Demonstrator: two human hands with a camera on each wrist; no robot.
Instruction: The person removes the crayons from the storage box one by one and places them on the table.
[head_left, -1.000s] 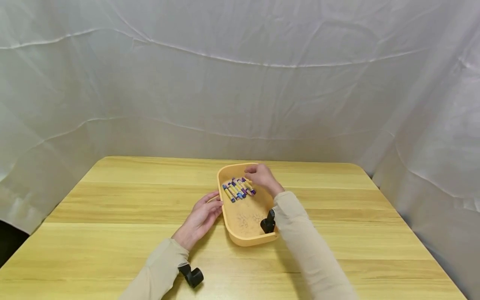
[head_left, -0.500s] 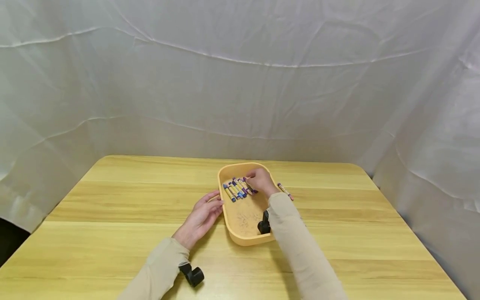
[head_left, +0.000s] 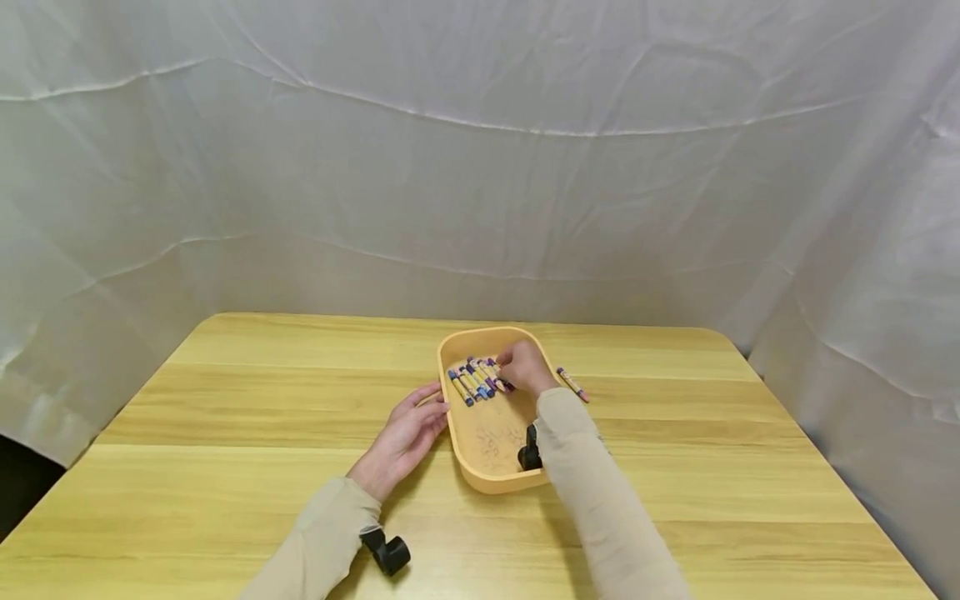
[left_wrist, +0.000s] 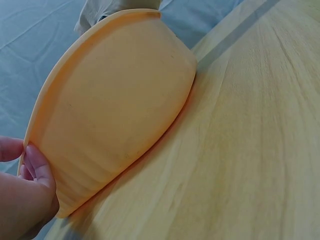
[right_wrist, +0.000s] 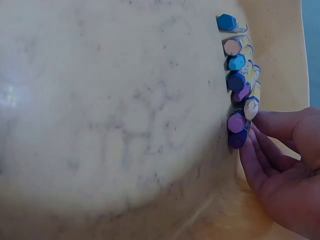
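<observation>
An orange tray [head_left: 461, 454] lies on the wooden table with a row of several crayons [head_left: 472, 382] in its far half. My right hand [head_left: 519, 372] reaches into the tray. In the right wrist view my right hand [right_wrist: 252, 135] pinches a purple crayon [right_wrist: 236, 123] at the right end of the crayon row [right_wrist: 240, 75], thumb above and fingers below. My left hand [head_left: 408, 427] lies flat on the table, its straight fingers against the tray's left outer wall. In the left wrist view those fingertips [left_wrist: 35, 165] touch the orange tray wall [left_wrist: 115, 100].
One loose crayon [head_left: 572, 384] lies on the table [head_left: 225, 417] just right of the tray. The tray floor [right_wrist: 110, 110] near me shows faint scribble marks. White cloth hangs behind and to the right of the table.
My right hand came down from the tray's far rim onto the right end of the crayon row, uncovering the loose crayon on the table. The left hand has stayed in place.
</observation>
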